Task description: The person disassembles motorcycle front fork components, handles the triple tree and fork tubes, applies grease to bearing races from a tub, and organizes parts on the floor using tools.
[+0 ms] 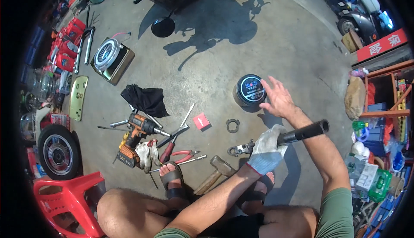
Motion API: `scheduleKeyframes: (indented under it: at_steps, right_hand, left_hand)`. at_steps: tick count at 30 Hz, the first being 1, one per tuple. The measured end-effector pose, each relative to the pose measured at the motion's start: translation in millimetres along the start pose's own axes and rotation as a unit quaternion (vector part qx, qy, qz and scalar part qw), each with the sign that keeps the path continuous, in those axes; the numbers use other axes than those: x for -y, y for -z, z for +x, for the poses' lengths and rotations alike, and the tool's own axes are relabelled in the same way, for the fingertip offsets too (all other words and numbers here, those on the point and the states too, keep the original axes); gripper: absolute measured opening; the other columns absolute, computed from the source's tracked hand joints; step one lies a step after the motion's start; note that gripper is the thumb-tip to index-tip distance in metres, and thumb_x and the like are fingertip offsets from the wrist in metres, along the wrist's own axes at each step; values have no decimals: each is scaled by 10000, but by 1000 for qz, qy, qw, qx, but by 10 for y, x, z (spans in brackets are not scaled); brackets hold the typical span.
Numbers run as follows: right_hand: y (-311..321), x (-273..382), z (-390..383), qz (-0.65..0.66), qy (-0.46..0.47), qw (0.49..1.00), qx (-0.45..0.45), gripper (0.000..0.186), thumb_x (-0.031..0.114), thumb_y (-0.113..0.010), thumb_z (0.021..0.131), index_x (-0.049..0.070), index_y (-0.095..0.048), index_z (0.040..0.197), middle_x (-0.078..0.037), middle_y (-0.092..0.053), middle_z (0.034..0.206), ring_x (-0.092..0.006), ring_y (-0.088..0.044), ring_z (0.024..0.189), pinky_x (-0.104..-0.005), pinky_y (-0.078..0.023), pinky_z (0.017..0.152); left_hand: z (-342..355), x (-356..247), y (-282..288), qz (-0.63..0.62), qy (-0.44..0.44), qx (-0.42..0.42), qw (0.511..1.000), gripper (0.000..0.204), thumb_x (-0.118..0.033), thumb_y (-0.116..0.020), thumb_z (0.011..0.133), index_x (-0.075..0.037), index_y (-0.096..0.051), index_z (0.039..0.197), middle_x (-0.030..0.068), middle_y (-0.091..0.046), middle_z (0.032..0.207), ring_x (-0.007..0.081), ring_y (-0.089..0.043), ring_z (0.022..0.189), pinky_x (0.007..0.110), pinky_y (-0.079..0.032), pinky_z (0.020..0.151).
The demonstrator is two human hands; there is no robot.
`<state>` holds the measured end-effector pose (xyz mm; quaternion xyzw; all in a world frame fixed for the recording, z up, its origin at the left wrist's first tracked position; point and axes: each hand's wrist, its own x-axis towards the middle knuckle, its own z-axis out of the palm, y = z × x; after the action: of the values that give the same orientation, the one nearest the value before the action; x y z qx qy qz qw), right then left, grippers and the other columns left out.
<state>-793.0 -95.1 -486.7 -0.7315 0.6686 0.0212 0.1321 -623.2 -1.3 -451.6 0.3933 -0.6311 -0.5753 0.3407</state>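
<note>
My left hand [266, 148], in a grey-white work glove with a blue cuff, is closed around a black metal tube [305, 133] that points right with its hollow end up. A silvery metal fitting [241, 148] shows just left of the glove; whether it joins the tube I cannot tell. My bare right hand [279, 97] is open, fingers spread, beside a round black tub [251, 91] with a printed lid. The thumb and fingertips are at the tub's right edge; contact is unclear. A notched metal ring [233, 126] lies on the floor below the tub.
Left of centre lie an orange-black impact driver [140, 128], red pliers [183, 155], a red box [202, 121] and black cloth [144, 100]. A hammer [222, 166] rests between my feet. A wheel [58, 151] and red chair [71, 199] stand left; shelves and bottles line the right.
</note>
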Motion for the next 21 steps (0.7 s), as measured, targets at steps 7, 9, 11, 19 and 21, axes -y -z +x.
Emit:
scheduleKeyframes:
  at_steps: [7, 9, 11, 19, 21]
  right_hand:
    - [-163, 271, 423, 29, 34, 999, 8, 1043, 417, -824, 723, 125, -258, 1549, -228, -189, 1593, -474, -270, 1413, -640, -356, 1057]
    - [-216, 372, 427, 5, 17, 1000, 14, 1076, 422, -839, 698, 144, -250, 1554, -211, -187, 1597, -459, -261, 1417, -639, -367, 1046]
    - [-240, 416, 445, -9, -5, 1000, 10, 1092, 402, -853, 672, 165, -255, 1555, -181, -204, 1596, -433, -261, 1420, -640, -373, 1036]
    - [-340, 211, 177, 23, -7, 999, 21, 991, 248, -804, 665, 120, -312, 1515, -172, -212, 1567, -446, -239, 1426, -645, -374, 1044]
    - [-266, 153, 77, -9, -23, 999, 39, 1090, 252, -842, 664, 136, -222, 1554, -164, -176, 1590, -446, -211, 1445, -665, -374, 1048]
  left_hand:
    - [374, 32, 33, -23, -3, -21, 1000, 188, -116, -663, 876, -57, -612, 1047, 133, -644, 899, 292, -662, 817, 392, -517, 743]
    - [419, 102, 29, -55, 15, -27, 998, 211, -135, -674, 876, -62, -616, 1066, 134, -659, 945, 286, -672, 867, 391, -518, 775]
    - [503, 178, 26, -58, 23, -53, 997, 236, -145, -667, 884, -62, -603, 1095, 149, -659, 985, 312, -673, 914, 399, -514, 796]
    - [898, 740, 489, -4, 117, -152, 982, 353, -145, -596, 920, -19, -602, 1249, 169, -692, 1061, 253, -674, 991, 363, -513, 873]
    - [947, 831, 549, -80, 127, -172, 974, 397, -145, -599, 912, 7, -598, 1279, 97, -685, 937, 147, -646, 839, 298, -518, 759]
